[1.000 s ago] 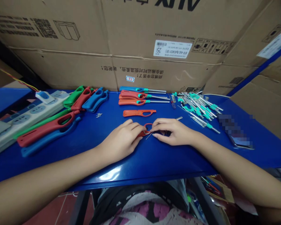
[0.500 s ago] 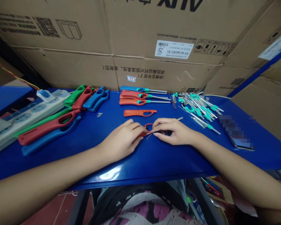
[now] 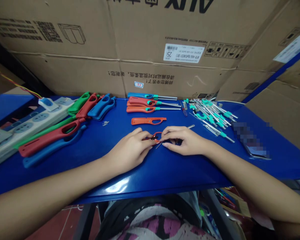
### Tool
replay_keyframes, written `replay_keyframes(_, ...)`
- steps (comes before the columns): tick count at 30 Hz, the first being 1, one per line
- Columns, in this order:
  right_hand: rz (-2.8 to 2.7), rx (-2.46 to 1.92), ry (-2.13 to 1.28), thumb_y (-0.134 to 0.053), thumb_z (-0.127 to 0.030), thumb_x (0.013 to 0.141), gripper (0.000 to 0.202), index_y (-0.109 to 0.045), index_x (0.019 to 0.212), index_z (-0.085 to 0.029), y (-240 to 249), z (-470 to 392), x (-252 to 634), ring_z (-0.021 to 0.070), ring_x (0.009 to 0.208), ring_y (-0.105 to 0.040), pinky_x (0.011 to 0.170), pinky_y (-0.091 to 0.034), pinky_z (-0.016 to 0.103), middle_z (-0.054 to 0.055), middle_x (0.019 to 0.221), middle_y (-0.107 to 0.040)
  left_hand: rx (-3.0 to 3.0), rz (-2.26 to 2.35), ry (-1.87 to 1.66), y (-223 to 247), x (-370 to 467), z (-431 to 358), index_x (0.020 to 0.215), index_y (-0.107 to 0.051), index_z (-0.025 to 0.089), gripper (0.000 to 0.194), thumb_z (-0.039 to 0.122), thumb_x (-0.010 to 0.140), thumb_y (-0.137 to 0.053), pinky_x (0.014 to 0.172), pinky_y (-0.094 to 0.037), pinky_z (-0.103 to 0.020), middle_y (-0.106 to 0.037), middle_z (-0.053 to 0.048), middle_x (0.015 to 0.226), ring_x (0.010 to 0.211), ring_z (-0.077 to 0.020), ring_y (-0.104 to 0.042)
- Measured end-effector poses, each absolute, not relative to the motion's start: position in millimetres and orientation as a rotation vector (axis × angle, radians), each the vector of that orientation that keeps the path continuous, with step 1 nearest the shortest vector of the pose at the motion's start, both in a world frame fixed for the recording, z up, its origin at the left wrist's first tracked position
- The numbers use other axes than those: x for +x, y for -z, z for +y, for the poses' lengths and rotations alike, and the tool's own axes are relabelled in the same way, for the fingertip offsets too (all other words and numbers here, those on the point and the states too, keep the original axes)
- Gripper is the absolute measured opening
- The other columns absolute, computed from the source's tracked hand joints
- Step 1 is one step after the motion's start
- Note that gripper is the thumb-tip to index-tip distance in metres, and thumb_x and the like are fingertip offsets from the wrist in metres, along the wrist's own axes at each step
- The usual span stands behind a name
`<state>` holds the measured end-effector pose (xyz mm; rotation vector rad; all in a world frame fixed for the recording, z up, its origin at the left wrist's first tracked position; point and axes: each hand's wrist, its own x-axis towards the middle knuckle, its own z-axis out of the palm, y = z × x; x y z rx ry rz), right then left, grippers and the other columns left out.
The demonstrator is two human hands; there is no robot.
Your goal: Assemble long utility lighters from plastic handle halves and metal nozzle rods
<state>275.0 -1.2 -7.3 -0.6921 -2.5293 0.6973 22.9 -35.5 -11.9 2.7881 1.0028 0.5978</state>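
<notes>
Our left hand (image 3: 130, 150) and right hand (image 3: 183, 140) meet at the middle of the blue table (image 3: 165, 170), both closed in a pinch on one small red lighter shell (image 3: 155, 137) that lies low on the surface between our fingertips, a thin metal tube (image 3: 190, 126) poking out past the right knuckles. Against a second ago almost nothing has shifted: both hands sit on the same spot and only the left fingertips have crept a little closer over the red piece, so we judge the work to be fine fitting in place, not carrying. Just beyond the hands lies a loose orange handle half (image 3: 148, 120), and behind it a short row of finished lighters (image 3: 152, 102). To the left, long red, green and blue casings (image 3: 52, 133) fan out beside a white power strip (image 3: 30, 125); to the right a heap of teal-tipped metal tubes (image 3: 212, 115) sits near the far corner. Cardboard boxes (image 3: 150, 43) wall the back edge. Open blue surface remains in front of the hands up to the near edge, and to either side of the wrists
</notes>
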Motion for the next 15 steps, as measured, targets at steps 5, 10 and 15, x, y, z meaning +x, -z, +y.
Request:
replay_keyframes(5, -2.541, -0.680, -0.677, -0.059, -0.025, 0.094, 0.021, -0.072, 0.110, -0.018, 6.4, -1.4, 274.8, 0.0134, 0.080, -0.063, 0.071, -0.053, 0.027, 0.008, 0.106, -0.067, 2.823, 1.013, -0.550, 9.7, 23.7, -36.7, 0.119, -0.072, 0.020, 0.029, 0.019, 0.100, -0.050, 0.087, -0.054, -0.039, -0.068, -0.010, 0.108, 0.097, -0.0237, -0.057)
replay_keyframes(10, -2.594, -0.700, -0.600, -0.059, -0.025, 0.094, 0.024, -0.071, 0.114, -0.021, 4.9, -4.6, 272.9, 0.0156, 0.087, -0.066, 0.078, -0.055, 0.030, 0.008, 0.110, -0.068, 2.857, 1.026, -0.502, 7.3, 24.1, -38.2, 0.118, -0.073, 0.020, 0.030, 0.017, 0.100, -0.049, 0.087, -0.054, -0.039, -0.067, -0.011, 0.108, 0.098, -0.0240, -0.057)
replay_keyframes(15, -2.468, -0.618, -0.607, -0.056, -0.022, 0.095, 0.022, -0.072, 0.109, -0.019, 3.4, 1.1, 280.3, 0.0147, 0.082, -0.066, 0.069, -0.054, 0.027, 0.008, 0.104, -0.069, 2.853, 1.032, -0.493, 5.6, 24.4, -38.6, 0.119, -0.073, 0.021, 0.031, 0.017, 0.099, -0.049, 0.089, -0.054, -0.040, -0.067, -0.011, 0.111, 0.100, -0.0244, -0.058)
